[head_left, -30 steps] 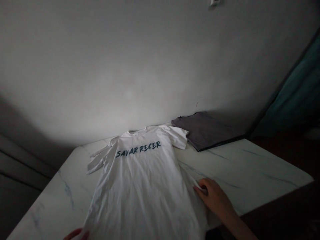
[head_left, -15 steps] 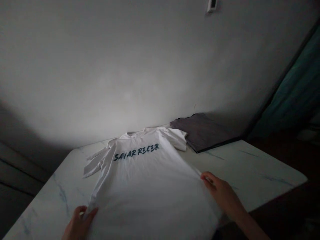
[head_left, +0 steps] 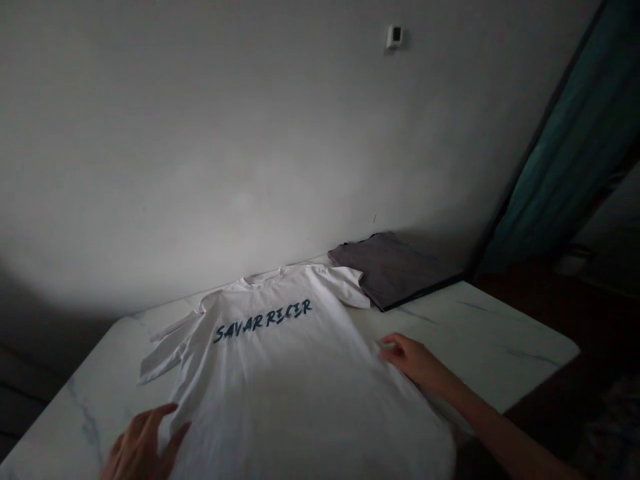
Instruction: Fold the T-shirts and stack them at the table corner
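Observation:
A white T-shirt (head_left: 280, 380) with dark teal lettering across its chest lies spread on the table, collar toward the wall. Its left sleeve hangs out in folds and its right sleeve overlaps a grey garment. My left hand (head_left: 143, 443) is at the shirt's left side edge, thumb and fingers apart and touching the fabric. On the opposite side, my right hand (head_left: 407, 360) pinches the shirt's side edge between thumb and fingers. The shirt's lower hem runs out of view at the bottom.
The white marbled table (head_left: 505, 340) stands against a grey wall (head_left: 240, 133). A folded grey garment (head_left: 400, 270) with a dark edge lies at the back right. A teal curtain (head_left: 545, 153) hangs at the right. A small white device (head_left: 395, 37) is mounted on the wall.
The view has swung slightly right. My left hand's fingers have spread from their pinch on the shirt edge. My right hand remains at the right edge, a little farther up the shirt.

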Motion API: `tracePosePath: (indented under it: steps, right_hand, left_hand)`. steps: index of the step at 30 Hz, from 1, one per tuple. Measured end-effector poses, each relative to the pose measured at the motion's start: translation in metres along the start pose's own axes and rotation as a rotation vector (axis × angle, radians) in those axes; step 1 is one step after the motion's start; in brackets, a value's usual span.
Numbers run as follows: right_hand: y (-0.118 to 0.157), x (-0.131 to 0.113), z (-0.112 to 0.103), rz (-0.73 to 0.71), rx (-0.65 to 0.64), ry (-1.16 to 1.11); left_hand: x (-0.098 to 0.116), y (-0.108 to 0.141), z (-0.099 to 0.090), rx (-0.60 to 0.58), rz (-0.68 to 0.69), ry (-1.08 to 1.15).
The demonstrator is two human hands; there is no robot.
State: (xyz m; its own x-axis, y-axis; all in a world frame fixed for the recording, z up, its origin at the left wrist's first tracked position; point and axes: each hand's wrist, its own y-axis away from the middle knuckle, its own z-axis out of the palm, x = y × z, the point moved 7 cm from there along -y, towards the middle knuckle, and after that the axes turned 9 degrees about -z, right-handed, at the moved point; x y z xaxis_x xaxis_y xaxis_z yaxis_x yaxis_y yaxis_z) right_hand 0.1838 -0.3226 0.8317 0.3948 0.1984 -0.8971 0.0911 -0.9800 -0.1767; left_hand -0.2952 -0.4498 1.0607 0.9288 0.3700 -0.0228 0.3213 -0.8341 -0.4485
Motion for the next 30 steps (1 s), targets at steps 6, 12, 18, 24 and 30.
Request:
tracePosePath:
  steps: [6, 12, 18, 24, 30]
  right_hand:
    - [-0.112, -0.032, -0.018, -0.064, 0.140, 0.110]
    - [-0.158, -0.040, 0.005, -0.186, 0.151, -0.020]
    - [-0.140, -0.009, -0.007, -0.188, 0.281, -0.200]
    - [-0.118, -0.013, 0.016, -0.116, 0.059, -0.276]
    - [-0.136, -0.035, 0.044, 0.104, -0.087, -0.636]
  left_hand:
    - [0.204, -0.062, 0.022, -0.247, 0.538, 0.113]
    - [0.402, -0.091, 0.095, -0.413, 0.751, 0.027]
    - [0.477, -0.076, 0.173, -0.443, 0.721, -0.030]
    - [0.449, -0.109, 0.165, -0.385, 0.377, 0.356]
    - [0.401, -0.152, 0.151, -0.536, -0.056, 1.256]
